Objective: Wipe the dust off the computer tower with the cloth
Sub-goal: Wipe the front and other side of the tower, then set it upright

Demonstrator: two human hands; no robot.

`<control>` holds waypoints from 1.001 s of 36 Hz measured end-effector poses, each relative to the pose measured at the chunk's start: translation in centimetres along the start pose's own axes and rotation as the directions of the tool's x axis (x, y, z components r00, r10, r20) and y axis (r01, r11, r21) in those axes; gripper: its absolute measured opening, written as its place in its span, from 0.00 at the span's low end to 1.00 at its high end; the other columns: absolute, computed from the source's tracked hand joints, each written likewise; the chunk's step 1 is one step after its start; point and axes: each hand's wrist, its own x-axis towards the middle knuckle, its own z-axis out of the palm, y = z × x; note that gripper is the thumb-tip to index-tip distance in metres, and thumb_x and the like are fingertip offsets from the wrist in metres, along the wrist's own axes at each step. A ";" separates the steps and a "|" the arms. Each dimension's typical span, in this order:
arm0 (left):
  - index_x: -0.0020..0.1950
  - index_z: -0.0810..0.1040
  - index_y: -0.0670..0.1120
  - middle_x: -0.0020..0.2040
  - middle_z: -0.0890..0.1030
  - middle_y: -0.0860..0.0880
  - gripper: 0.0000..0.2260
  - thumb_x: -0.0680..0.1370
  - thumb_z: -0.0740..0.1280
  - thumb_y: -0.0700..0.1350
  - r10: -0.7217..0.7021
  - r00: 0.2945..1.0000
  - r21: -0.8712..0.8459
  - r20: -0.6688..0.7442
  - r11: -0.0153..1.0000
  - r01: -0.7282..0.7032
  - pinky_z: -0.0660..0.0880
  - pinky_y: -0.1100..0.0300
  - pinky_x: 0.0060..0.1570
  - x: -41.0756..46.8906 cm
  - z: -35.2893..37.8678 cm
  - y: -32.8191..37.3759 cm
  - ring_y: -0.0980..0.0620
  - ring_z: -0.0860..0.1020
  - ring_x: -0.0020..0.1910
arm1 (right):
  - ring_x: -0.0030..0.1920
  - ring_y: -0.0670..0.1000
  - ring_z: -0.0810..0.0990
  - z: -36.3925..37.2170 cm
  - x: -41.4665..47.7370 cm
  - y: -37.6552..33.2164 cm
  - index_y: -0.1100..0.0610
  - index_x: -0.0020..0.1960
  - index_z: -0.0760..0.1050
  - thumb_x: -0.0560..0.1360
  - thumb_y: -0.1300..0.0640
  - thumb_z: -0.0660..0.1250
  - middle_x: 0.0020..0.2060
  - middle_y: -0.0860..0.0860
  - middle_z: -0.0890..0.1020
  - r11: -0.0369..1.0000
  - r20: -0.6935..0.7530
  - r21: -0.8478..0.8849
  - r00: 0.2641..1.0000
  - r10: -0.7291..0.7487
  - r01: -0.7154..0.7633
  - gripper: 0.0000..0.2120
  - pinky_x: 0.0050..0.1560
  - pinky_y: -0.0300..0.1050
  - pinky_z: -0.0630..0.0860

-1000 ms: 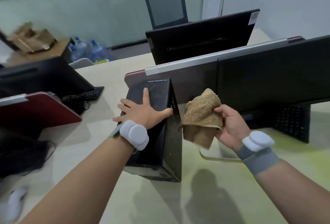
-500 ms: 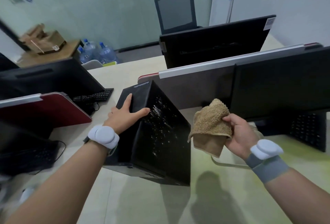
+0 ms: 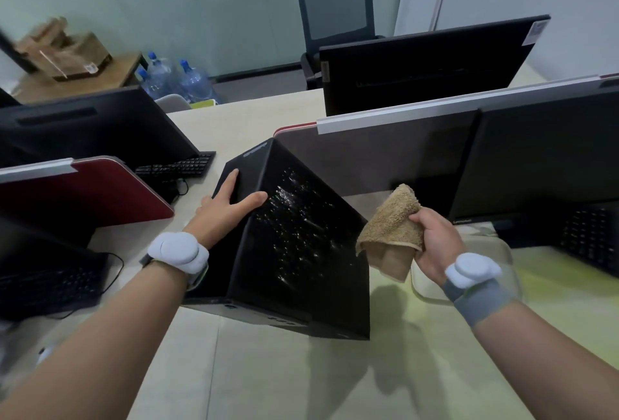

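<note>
Holding the black computer tower tipped over to the left on the pale desk, the left hand lies on its top edge with fingers spread and thumb hooked over the corner. White dusty specks cover the big side that faces up. The right hand is curled tight around a bunched tan cloth, held just beside the tower and not touching it. Blue-capped water bottles stand far back by a brown box; I cannot tell what is inside either. A moment ago the tower leaned less, so the dusty side shows more now. The cloth stays in about the same spot.
</note>
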 end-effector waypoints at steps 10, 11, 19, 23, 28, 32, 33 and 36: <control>0.76 0.53 0.69 0.77 0.64 0.45 0.52 0.54 0.61 0.83 0.038 0.999 -0.113 -0.004 0.993 -0.038 0.59 0.44 0.75 1.2 0.0 -2.1 0.45 0.64 0.75 | 0.63 0.47 0.75 5.4 -0.7 3.7 0.52 0.68 0.69 0.79 0.62 0.65 0.66 0.54 0.75 0.776 0.404 -0.488 0.891 -0.206 0.401 0.19 0.64 0.36 0.72; 0.75 0.53 0.69 0.77 0.64 0.45 0.51 0.55 0.61 0.83 0.039 0.999 -0.109 -0.004 0.993 -0.040 0.59 0.43 0.75 1.4 0.0 -2.1 0.45 0.63 0.75 | 0.65 0.48 0.74 6.0 -0.4 5.0 0.50 0.69 0.68 0.79 0.57 0.66 0.68 0.53 0.74 0.747 0.439 -0.537 0.886 -0.149 0.392 0.19 0.68 0.40 0.71; 0.73 0.52 0.74 0.78 0.62 0.48 0.46 0.56 0.61 0.83 0.037 0.999 -0.145 -0.004 0.989 -0.038 0.56 0.43 0.76 1.6 0.3 -2.8 0.47 0.60 0.77 | 0.80 0.46 0.48 8.7 5.0 10.5 0.42 0.79 0.46 0.77 0.31 0.44 0.80 0.43 0.51 0.476 0.361 -0.774 0.909 -0.210 0.418 0.33 0.78 0.54 0.51; 0.73 0.53 0.74 0.77 0.65 0.47 0.47 0.56 0.60 0.83 0.038 0.999 -0.149 -0.006 0.988 -0.038 0.58 0.44 0.75 1.5 0.5 -2.8 0.47 0.64 0.75 | 0.80 0.47 0.47 7.6 7.4 11.6 0.46 0.80 0.47 0.80 0.36 0.44 0.81 0.46 0.50 0.524 0.328 -0.750 0.915 -0.237 0.405 0.32 0.79 0.56 0.48; 0.73 0.52 0.74 0.77 0.65 0.48 0.47 0.57 0.60 0.82 0.046 0.999 -0.149 0.003 0.988 -0.045 0.59 0.45 0.75 1.3 0.4 -2.3 0.47 0.65 0.74 | 0.80 0.52 0.51 6.1 7.6 12.6 0.53 0.81 0.50 0.84 0.44 0.47 0.81 0.51 0.51 0.662 0.150 -0.717 0.976 -0.157 0.217 0.28 0.78 0.57 0.50; 0.73 0.51 0.74 0.78 0.62 0.47 0.44 0.59 0.61 0.81 0.025 1.000 -0.137 -0.004 0.990 -0.025 0.57 0.44 0.76 1.2 0.5 -2.0 0.45 0.62 0.76 | 0.79 0.56 0.54 5.3 5.7 13.5 0.57 0.80 0.50 0.85 0.49 0.48 0.80 0.55 0.54 0.667 0.134 -0.722 0.983 -0.127 0.184 0.26 0.78 0.56 0.51; 0.73 0.51 0.75 0.78 0.62 0.47 0.45 0.58 0.61 0.82 0.016 1.000 -0.133 -0.003 0.991 -0.016 0.56 0.43 0.76 1.1 0.5 -1.9 0.44 0.61 0.76 | 0.79 0.56 0.55 5.0 5.0 13.8 0.58 0.80 0.50 0.85 0.50 0.48 0.80 0.55 0.55 0.667 0.132 -0.724 0.985 -0.112 0.173 0.25 0.78 0.56 0.50; 0.74 0.51 0.74 0.78 0.62 0.46 0.49 0.54 0.58 0.84 0.017 1.000 -0.109 -0.005 0.994 -0.018 0.56 0.41 0.75 1.1 0.6 -1.8 0.43 0.60 0.77 | 0.80 0.55 0.52 4.0 2.8 15.1 0.57 0.80 0.49 0.85 0.48 0.48 0.80 0.54 0.53 0.676 0.122 -0.727 0.991 -0.048 0.122 0.27 0.78 0.54 0.49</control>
